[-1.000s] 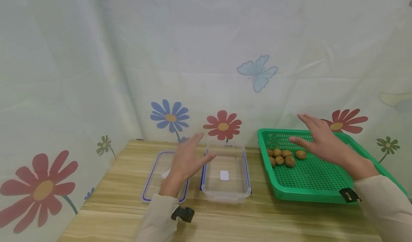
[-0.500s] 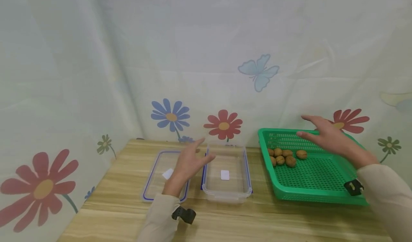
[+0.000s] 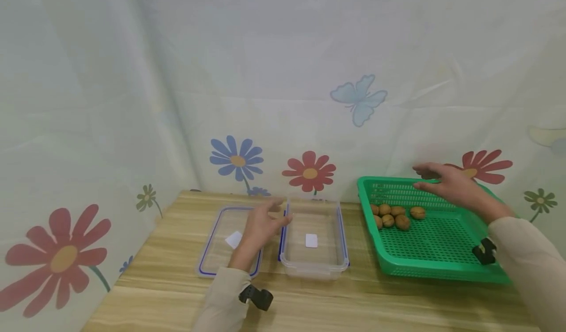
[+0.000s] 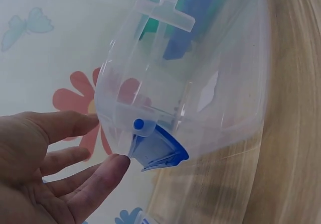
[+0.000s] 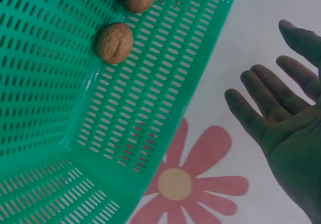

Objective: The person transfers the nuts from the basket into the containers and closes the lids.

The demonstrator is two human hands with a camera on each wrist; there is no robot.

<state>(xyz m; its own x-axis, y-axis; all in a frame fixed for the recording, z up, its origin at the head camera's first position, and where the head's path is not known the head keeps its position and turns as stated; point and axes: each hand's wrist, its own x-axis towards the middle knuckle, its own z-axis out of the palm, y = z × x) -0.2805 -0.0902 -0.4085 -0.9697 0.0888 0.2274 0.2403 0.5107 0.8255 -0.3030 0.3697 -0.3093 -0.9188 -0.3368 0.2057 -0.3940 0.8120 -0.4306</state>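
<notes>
A clear plastic container (image 3: 313, 238) with blue clasps stands mid-table, its lid (image 3: 221, 243) lying flat to its left. My left hand (image 3: 262, 223) hovers at the container's left rim, fingers relaxed and holding nothing; the left wrist view shows its fingertips (image 4: 108, 169) just short of a blue clasp (image 4: 159, 151). A green perforated basket (image 3: 442, 253) at the right holds several walnuts (image 3: 395, 215). My right hand (image 3: 444, 182) is spread open above the basket's far rim, empty (image 5: 281, 128); one walnut (image 5: 115, 42) lies below it.
A floral cloth backdrop (image 3: 309, 101) closes off the back and left side of the wooden table (image 3: 155, 283). A white label (image 3: 311, 240) sits on the container's floor, another on the lid (image 3: 233, 239).
My left hand has dropped and drawn closer to the container's left rim. My right hand has moved back and to the right, from over the walnuts to the basket's far edge.
</notes>
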